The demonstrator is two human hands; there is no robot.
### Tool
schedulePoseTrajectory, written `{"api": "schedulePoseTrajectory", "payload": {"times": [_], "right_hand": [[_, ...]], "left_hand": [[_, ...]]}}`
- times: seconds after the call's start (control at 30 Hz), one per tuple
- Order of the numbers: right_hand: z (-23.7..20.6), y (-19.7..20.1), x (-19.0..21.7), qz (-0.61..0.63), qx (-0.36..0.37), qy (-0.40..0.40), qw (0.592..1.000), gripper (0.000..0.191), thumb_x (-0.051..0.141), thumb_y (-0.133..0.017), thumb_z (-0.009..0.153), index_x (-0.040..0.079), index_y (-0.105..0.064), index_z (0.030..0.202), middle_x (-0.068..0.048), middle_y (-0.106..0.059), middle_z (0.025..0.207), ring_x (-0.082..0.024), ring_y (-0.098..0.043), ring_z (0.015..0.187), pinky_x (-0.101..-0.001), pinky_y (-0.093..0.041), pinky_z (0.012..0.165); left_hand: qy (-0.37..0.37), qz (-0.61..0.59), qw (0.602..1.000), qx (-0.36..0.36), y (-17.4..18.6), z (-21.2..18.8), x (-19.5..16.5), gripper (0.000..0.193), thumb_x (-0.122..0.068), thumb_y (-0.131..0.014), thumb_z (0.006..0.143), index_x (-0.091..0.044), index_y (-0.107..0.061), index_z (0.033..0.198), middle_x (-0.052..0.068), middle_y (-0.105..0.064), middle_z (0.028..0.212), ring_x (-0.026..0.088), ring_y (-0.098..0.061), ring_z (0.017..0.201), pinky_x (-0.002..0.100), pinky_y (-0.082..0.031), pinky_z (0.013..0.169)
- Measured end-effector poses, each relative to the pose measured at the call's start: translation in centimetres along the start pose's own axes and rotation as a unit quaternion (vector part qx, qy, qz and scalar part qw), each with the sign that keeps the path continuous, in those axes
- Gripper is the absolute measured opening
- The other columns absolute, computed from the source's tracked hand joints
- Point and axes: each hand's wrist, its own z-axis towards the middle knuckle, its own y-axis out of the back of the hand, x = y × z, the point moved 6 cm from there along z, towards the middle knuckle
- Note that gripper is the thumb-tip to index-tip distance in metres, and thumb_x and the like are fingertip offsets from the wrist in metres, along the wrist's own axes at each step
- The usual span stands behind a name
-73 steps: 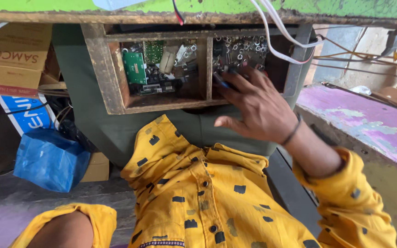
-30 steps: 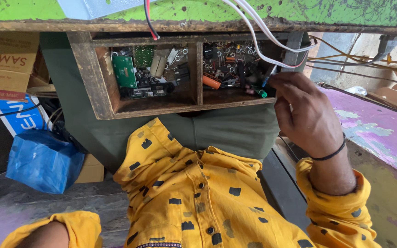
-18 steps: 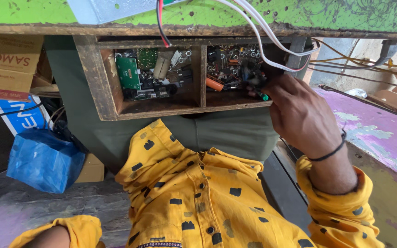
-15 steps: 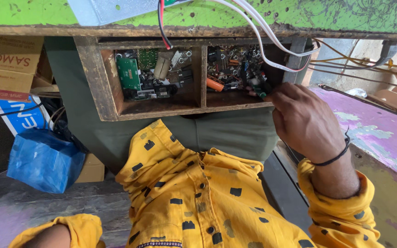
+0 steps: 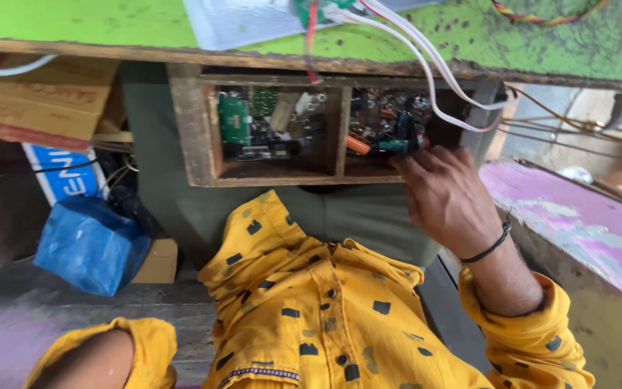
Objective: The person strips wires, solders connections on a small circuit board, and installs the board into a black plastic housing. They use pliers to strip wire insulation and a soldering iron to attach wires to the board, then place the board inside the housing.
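The right hand [image 5: 446,198] had drawn back from deep inside the right compartment of the wooden drawer [image 5: 194,130] to its front edge, so the rummaging seemed over and one part picked out. Its fingers were curled narrowly around a small green-tipped component [image 5: 395,146], apparently pinched at the fingertips, just above the drawer's front rim, though the grip was partly hidden. The left hand was out of view; only a yellow sleeve [image 5: 98,353] showed.

The right hand [image 5: 444,198] reaches forward, fingers curled (a black band at the wrist), left forearm lowered.
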Motion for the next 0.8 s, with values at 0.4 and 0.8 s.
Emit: {"api": "schedulePoseTrajectory", "payload": {"times": [0.4, 0.8], "right_hand": [[3.6, 1.7, 1.5, -0.04, -0.156, 0.116, 0.98, 0.06, 0.046, -0.067, 0.093, -0.009, -0.062, 0.118, -0.03, -0.064, 0.121, -0.043, -0.062, 0.114, -0.0458, -0.05, 0.095], [-0.4, 1.0, 1.5, 0.077, -0.112, 0.033, 0.99, 0.047, 0.03, -0.071, 0.096, -0.003, -0.063, 0.127, -0.021, -0.066, 0.105, -0.041, -0.064, 0.096, -0.0473, -0.051, 0.084]], "left_hand": [[0.066, 0.031, 0.997, 0.002, 3.1, -1.6, 0.4, 0.035, -0.024, -0.067, 0.101, 0.004, -0.066, 0.122, 0.018, -0.073, 0.116, 0.037, -0.073, 0.097, 0.043, -0.06, 0.078], [0.333, 0.313, 0.862, 0.217, -18.7, -2.2, 14.8, 0.047, -0.034, -0.06, 0.099, 0.004, -0.062, 0.127, 0.045, -0.049, 0.139, 0.048, -0.061, 0.114, 0.047, -0.062, 0.075]]}}
